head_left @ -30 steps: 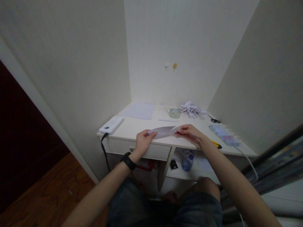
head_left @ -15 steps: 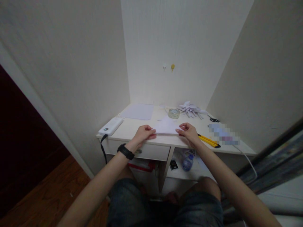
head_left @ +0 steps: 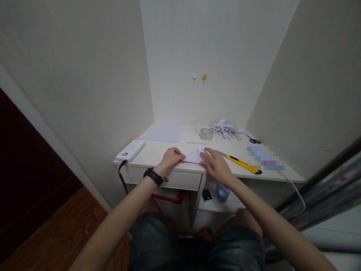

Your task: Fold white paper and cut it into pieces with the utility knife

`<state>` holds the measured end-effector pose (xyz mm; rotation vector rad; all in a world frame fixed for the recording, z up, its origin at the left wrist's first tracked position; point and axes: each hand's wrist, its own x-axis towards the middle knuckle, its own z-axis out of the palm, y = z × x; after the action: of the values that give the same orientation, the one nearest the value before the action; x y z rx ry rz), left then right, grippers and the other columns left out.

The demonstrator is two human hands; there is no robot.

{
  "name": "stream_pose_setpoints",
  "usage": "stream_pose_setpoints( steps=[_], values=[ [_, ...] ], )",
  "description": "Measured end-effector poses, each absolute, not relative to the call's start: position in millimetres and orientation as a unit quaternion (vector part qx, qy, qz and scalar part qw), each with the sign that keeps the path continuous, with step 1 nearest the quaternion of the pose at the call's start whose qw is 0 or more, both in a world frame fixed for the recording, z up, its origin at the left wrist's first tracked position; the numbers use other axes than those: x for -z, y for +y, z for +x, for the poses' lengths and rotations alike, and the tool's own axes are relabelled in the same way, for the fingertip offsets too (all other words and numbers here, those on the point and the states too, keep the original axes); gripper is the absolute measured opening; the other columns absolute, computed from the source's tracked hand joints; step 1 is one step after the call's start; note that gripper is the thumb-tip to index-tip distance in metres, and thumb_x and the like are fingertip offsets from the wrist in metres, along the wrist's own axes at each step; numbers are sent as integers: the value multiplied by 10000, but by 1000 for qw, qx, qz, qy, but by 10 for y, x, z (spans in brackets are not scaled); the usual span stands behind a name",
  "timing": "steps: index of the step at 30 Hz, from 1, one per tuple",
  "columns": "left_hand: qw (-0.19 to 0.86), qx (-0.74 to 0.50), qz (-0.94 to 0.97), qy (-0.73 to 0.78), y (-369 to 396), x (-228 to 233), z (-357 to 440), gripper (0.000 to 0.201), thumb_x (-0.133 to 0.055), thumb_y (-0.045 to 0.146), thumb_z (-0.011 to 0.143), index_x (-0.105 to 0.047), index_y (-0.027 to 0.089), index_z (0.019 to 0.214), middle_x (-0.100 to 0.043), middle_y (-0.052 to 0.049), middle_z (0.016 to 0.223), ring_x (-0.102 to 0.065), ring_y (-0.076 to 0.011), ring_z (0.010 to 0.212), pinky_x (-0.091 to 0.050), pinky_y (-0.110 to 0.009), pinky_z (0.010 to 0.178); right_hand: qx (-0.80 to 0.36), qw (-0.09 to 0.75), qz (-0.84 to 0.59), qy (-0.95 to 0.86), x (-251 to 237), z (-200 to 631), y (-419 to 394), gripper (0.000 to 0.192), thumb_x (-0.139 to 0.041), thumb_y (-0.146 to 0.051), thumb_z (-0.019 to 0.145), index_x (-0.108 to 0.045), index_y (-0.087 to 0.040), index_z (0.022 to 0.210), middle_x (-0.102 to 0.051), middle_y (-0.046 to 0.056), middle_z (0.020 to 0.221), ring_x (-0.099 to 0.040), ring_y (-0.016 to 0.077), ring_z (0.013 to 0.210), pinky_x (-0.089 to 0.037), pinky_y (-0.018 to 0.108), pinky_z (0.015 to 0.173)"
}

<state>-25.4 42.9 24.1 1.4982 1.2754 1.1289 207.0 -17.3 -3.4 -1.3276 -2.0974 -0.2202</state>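
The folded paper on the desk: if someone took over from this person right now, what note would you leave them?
Left hand: flat on the desk, pinning the left edge of the folded paper.
Right hand: palm down, pressing the paper's right side.
Nearby: yellow utility knife just right of the hands; tape roll, pile of folded papers, scissors and a blank sheet at the back.
Done: the paper has some folds and lies flat.
Left: cannot tell how many folds remain.
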Motion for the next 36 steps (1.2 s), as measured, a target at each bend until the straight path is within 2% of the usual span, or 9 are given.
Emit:
stream_pose_setpoints(
  steps=[3, 6, 9, 11, 16, 20, 26, 32, 36],
  values=[
    [316, -394, 677, 535, 422, -259, -289, 122, -735, 156, 670, -653, 153, 761, -697, -40, 733, -654, -172, 686, -549, -301, 678, 88, 229, -470, -848, 91, 1950, -255, 482, -424, -388, 1010, -546, -165, 1419, -473, 178, 1522, -407, 323, 1434, -341, 567, 1153],
    [141, -344, 763, 529, 320, -280, -294, 192, -643, 221, 791, -703, 146, 957, -752, -115, 966, -698, -255, 934, -543, -383, 870, 97, 170, -469, -861, 127, 1898, -283, 534, -399, -436, 1020, -493, -159, 1467, -480, 167, 1518, -398, 329, 1441, -293, 583, 1178],
    [-17, -297, 857, 420, 159, -233, -232, 396, -455, 264, 948, -634, 86, 1253, -649, -169, 1323, -537, -284, 1319, -401, -423, 1117, 102, 146, -466, -866, 141, 1896, -271, 581, -389, -471, 1020, -468, -126, 1481, -455, 184, 1529, -398, 333, 1440, -294, 562, 1186],
    [-58, -236, 906, 347, 73, -153, -170, 463, -362, 287, 1000, -561, 84, 1365, -523, -149, 1482, -388, -277, 1447, -298, -447, 1191, 98, 145, -463, -869, 151, 1904, -254, 617, -403, -486, 1012, -455, -92, 1485, -433, 206, 1535, -387, 338, 1445, -311, 543, 1185],
    [-71, -157, 922, 346, 25, 36, -86, 582, -293, 410, 1034, -411, 73, 1494, -417, -176, 1550, -373, -284, 1457, -265, -463, 1194, 98, 177, -436, -877, 208, 1966, -242, 673, -498, -480, 976, -391, -102, 1523, -406, 211, 1547, -377, 330, 1452, -321, 547, 1183],
    [-75, -146, 926, 340, 36, 24, -105, 582, -291, 433, 1035, -431, 96, 1488, -408, -174, 1556, -365, -279, 1462, -260, -456, 1192, 112, 191, -406, -887, 246, 2054, -303, 657, -533, -432, 965, -396, -109, 1521, -430, 199, 1537, -380, 325, 1452, -309, 551, 1190],
    [-71, -144, 927, 339, 23, -37, -173, 539, -291, 430, 1040, -434, 194, 1503, -426, -102, 1559, -376, -306, 1452, -264, -525, 1178, 93, 192, -409, -887, 197, 2096, -378, 637, -517, -452, 972, -450, -85, 1488, -459, 197, 1519, -405, 322, 1437, -356, 507, 1179],
    [-57, -154, 932, 324, 100, -10, -366, 539, -249, 442, 1054, -437, 218, 1507, -421, -77, 1565, -377, -257, 1456, -275, -448, 1192, 55, 203, -401, -892, 146, 2194, -414, 608, -554, -421, 959, -452, -154, 1496, -474, 168, 1516, -409, 298, 1439, -351, 527, 1179],
    [-40, -148, 934, 322, 125, -4, -531, 547, -232, 441, 1059, -422, 204, 1514, -425, -58, 1564, -358, -234, 1467, -258, -426, 1206, 62, 203, -402, -890, 138, 2294, -451, 566, -541, -405, 969, -485, -155, 1474, -505, 153, 1497, -421, 298, 1431, -346, 530, 1183]
  ],
)
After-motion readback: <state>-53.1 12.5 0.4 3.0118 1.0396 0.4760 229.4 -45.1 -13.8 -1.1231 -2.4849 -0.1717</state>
